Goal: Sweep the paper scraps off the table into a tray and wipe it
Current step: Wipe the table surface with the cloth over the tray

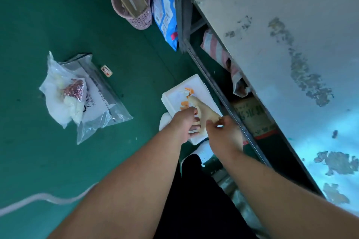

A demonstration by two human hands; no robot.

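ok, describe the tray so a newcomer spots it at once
Follow the green table's right edge to the left hand. The tray is the flat white rectangle it grips there. Unlike the plastic bag and pink basket, it holds orange paper scraps.

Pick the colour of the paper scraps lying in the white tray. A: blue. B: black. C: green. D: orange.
D: the orange scraps lie on the floor of the white tray, bright against its pale surface.
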